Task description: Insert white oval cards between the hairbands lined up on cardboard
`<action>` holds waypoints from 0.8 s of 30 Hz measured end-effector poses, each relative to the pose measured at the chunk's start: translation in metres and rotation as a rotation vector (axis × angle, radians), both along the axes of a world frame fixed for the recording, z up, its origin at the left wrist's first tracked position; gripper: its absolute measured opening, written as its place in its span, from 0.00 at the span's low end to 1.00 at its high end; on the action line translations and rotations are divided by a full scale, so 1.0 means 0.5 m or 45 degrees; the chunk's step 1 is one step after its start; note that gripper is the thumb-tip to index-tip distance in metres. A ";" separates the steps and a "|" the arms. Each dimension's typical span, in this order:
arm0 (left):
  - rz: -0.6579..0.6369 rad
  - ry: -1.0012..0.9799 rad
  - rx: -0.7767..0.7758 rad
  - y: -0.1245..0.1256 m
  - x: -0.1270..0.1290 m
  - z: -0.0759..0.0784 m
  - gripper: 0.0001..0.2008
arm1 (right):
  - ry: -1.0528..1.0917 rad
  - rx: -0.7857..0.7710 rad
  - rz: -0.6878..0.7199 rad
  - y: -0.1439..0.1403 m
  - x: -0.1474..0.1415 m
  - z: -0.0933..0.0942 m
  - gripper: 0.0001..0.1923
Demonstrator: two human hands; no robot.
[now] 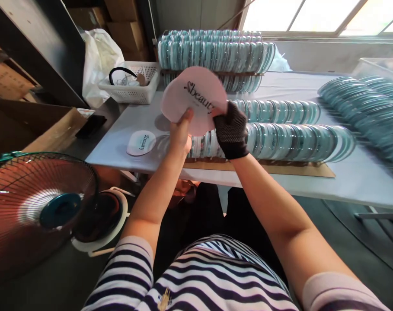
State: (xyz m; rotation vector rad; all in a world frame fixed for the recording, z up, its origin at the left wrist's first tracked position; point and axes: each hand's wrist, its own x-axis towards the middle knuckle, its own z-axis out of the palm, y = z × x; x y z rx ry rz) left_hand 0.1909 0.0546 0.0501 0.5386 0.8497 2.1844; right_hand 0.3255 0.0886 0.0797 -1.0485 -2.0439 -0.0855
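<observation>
Both hands, left [180,134] bare and right [230,129] gloved, pinch the pink disc [193,99], printed face toward camera.

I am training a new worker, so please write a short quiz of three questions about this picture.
1. True or false: the right hand wears a black mesh glove.
2. Which word is printed on the pink round card held by both hands? A) Beauty B) Fresh C) Candy
3. What stands on the floor below the left hand?

Key:
1. True; the left hand is bare.
2. A. A smaller card on the white table shows the same word.
3. An electric fan.
</observation>
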 end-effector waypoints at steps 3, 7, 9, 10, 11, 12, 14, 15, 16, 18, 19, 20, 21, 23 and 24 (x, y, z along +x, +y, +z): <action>-0.067 -0.101 -0.026 0.002 -0.055 0.017 0.12 | 0.305 0.050 -0.260 -0.022 0.072 0.029 0.27; -0.127 -0.204 -0.119 0.032 -0.119 0.023 0.15 | -0.025 -0.175 -0.223 -0.136 0.137 0.032 0.27; -0.199 -0.241 -0.170 0.050 -0.126 0.019 0.15 | -0.292 -0.343 -0.179 -0.186 0.129 0.010 0.27; -0.222 -0.249 -0.188 0.057 -0.124 0.016 0.15 | -0.380 -0.400 -0.173 -0.202 0.119 -0.004 0.27; -0.235 -0.249 -0.198 0.063 -0.122 0.014 0.15 | -0.440 -0.439 -0.171 -0.212 0.106 -0.015 0.28; -0.243 -0.244 -0.203 0.066 -0.119 0.011 0.16 | -0.481 -0.463 -0.164 -0.217 0.094 -0.024 0.28; -0.257 -0.232 -0.213 0.067 -0.117 0.009 0.18 | -0.523 -0.479 -0.147 -0.217 0.079 -0.030 0.28; -0.264 -0.232 -0.219 0.066 -0.117 0.009 0.18 | -0.531 -0.478 -0.136 -0.215 0.076 -0.028 0.29; -0.272 -0.235 -0.224 0.065 -0.119 0.008 0.18 | -0.531 -0.472 -0.130 -0.213 0.077 -0.022 0.29; -0.278 -0.244 -0.230 0.063 -0.122 0.008 0.18 | -0.521 -0.469 -0.124 -0.207 0.083 -0.010 0.30; -0.277 -0.246 -0.229 0.063 -0.123 0.008 0.19 | -0.513 -0.483 -0.124 -0.202 0.083 -0.005 0.30; -0.275 -0.243 -0.228 0.064 -0.124 0.007 0.20 | -0.502 -0.504 -0.114 -0.194 0.080 -0.004 0.30; -0.273 -0.237 -0.230 0.065 -0.124 0.006 0.21 | -0.485 -0.524 -0.093 -0.184 0.073 -0.006 0.30; -0.269 -0.215 -0.238 0.070 -0.121 0.003 0.22 | -0.451 -0.558 -0.023 -0.155 0.045 -0.022 0.30; -0.270 -0.200 -0.243 0.073 -0.120 0.001 0.22 | -0.446 -0.579 0.009 -0.137 0.026 -0.034 0.30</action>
